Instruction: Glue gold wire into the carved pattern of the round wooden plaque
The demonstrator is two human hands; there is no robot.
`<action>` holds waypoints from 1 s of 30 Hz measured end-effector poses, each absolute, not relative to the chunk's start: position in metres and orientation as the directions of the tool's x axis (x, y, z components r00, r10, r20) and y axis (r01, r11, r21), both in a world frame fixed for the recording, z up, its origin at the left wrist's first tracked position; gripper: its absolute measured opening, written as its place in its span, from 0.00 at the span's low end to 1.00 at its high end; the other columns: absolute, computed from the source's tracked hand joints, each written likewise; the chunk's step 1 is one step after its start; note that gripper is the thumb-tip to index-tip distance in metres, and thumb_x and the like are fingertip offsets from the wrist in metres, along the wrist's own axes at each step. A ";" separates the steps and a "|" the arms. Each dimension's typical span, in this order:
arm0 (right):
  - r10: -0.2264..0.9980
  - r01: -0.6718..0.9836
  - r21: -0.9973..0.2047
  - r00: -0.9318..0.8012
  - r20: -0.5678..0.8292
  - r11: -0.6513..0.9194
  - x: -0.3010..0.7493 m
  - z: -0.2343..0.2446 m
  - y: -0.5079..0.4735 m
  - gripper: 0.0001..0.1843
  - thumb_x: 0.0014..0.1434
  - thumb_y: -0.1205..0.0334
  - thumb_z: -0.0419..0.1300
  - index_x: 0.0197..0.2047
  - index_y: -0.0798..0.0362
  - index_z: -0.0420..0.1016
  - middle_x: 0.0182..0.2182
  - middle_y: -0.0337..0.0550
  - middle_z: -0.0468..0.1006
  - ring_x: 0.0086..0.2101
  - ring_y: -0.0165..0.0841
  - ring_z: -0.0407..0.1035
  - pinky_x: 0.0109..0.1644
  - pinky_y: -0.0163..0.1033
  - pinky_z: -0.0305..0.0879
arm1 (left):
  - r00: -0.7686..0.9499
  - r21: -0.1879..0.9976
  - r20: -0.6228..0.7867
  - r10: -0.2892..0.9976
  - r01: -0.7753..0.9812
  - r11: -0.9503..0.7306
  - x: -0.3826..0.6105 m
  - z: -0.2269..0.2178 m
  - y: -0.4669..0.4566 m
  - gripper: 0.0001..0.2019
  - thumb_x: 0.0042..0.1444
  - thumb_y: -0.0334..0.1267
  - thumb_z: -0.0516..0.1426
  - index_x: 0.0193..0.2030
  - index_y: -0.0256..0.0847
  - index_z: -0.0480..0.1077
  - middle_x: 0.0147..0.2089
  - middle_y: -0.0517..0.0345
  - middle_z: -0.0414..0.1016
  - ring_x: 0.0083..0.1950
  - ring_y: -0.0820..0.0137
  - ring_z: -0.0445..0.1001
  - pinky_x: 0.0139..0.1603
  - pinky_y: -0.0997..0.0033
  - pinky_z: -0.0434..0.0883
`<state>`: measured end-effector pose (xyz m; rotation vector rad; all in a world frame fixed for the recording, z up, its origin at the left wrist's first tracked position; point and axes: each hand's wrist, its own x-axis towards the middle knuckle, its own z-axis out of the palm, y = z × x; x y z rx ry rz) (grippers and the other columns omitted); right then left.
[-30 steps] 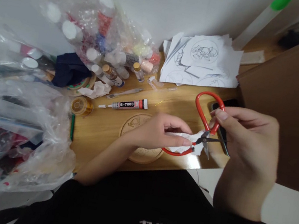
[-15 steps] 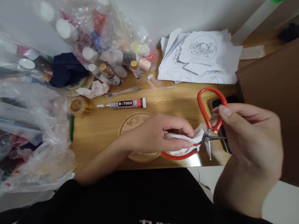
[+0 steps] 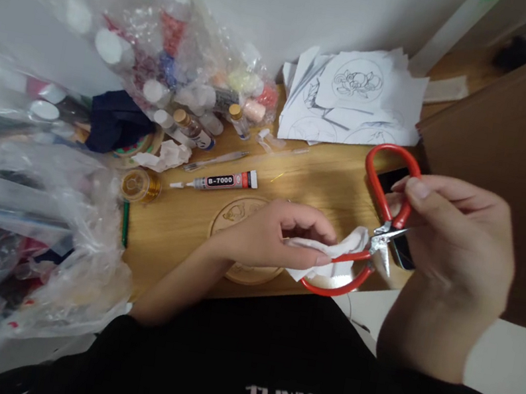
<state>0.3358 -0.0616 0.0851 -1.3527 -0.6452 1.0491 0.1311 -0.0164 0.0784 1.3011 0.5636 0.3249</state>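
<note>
Red-handled scissors (image 3: 373, 175) are spread between my two hands, one handle loop up at the right and the other lower left. My right hand (image 3: 468, 238) is closed, thumb and fingers pinching the upper loop. A crumpled white tissue (image 3: 355, 241) is folded between the thumb and fingers of my left hand (image 3: 282, 232), against the lower handle near the metal pivot. That loop hangs below the left thumb. Beneath the left hand and wrist lies a round wooden disc (image 3: 247, 276) with a carved pattern, partly covered.
A B-7000 glue tube (image 3: 225, 181), a spool of golden thread (image 3: 141, 186) and a green pen (image 3: 124, 224) lie to the left. Behind are drawn papers (image 3: 355, 98) and bagged bottles (image 3: 165, 59). A phone (image 3: 403, 253) lies partly behind the right hand, near a brown box (image 3: 515, 165).
The scissors have moved right and slightly toward me with my right hand. More of the lower handle shows beyond my left thumb, and the tissue has shifted a little right.
</note>
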 end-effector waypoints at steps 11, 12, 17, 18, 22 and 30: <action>0.886 -0.235 -0.968 0.423 -0.187 -0.092 0.337 0.081 -0.061 0.05 0.44 0.63 0.72 0.27 0.54 0.83 0.19 0.39 0.77 0.20 0.24 0.69 0.26 0.29 0.65 | 0.821 0.975 -0.150 0.551 0.031 0.219 0.132 0.077 -0.013 0.08 0.50 0.31 0.63 0.38 0.42 0.80 0.39 0.55 0.81 0.37 0.71 0.77 0.36 0.76 0.69; 0.882 -0.233 -0.969 0.433 -0.183 -0.087 0.337 0.080 -0.061 0.05 0.44 0.64 0.72 0.27 0.55 0.83 0.20 0.39 0.78 0.20 0.24 0.69 0.27 0.30 0.65 | 0.815 0.973 -0.148 0.561 0.018 0.230 0.132 0.076 -0.013 0.08 0.51 0.31 0.63 0.38 0.42 0.80 0.39 0.55 0.81 0.38 0.71 0.77 0.37 0.76 0.69; 0.861 -0.231 -0.971 0.478 -0.174 -0.068 0.338 0.074 -0.059 0.04 0.44 0.65 0.71 0.27 0.55 0.83 0.20 0.40 0.78 0.21 0.25 0.70 0.29 0.31 0.66 | 0.802 0.962 -0.170 0.573 0.010 0.271 0.131 0.068 -0.011 0.08 0.50 0.30 0.62 0.38 0.41 0.78 0.37 0.57 0.79 0.35 0.74 0.74 0.37 0.77 0.69; 0.854 -0.234 -0.970 0.489 -0.179 -0.069 0.338 0.073 -0.058 0.04 0.44 0.65 0.71 0.27 0.56 0.83 0.20 0.40 0.78 0.21 0.25 0.70 0.29 0.32 0.66 | 0.797 0.962 -0.171 0.580 0.007 0.275 0.130 0.067 -0.010 0.07 0.50 0.30 0.62 0.37 0.41 0.78 0.37 0.57 0.79 0.35 0.74 0.74 0.37 0.77 0.69; 0.830 -0.223 -0.973 0.531 -0.173 -0.059 0.337 0.070 -0.058 0.05 0.44 0.65 0.71 0.27 0.56 0.83 0.20 0.40 0.77 0.21 0.25 0.68 0.28 0.33 0.64 | 0.777 0.950 -0.188 0.601 -0.012 0.313 0.127 0.063 -0.010 0.06 0.50 0.30 0.62 0.36 0.40 0.77 0.36 0.58 0.78 0.35 0.75 0.73 0.36 0.77 0.68; 0.763 -0.205 -0.978 0.639 -0.102 0.042 0.332 0.072 -0.064 0.04 0.44 0.64 0.71 0.25 0.54 0.81 0.20 0.39 0.77 0.21 0.26 0.69 0.30 0.34 0.67 | 0.559 0.816 -0.405 0.724 -0.137 0.562 0.133 0.052 -0.016 0.07 0.44 0.34 0.65 0.33 0.39 0.75 0.27 0.65 0.72 0.24 0.80 0.66 0.25 0.79 0.61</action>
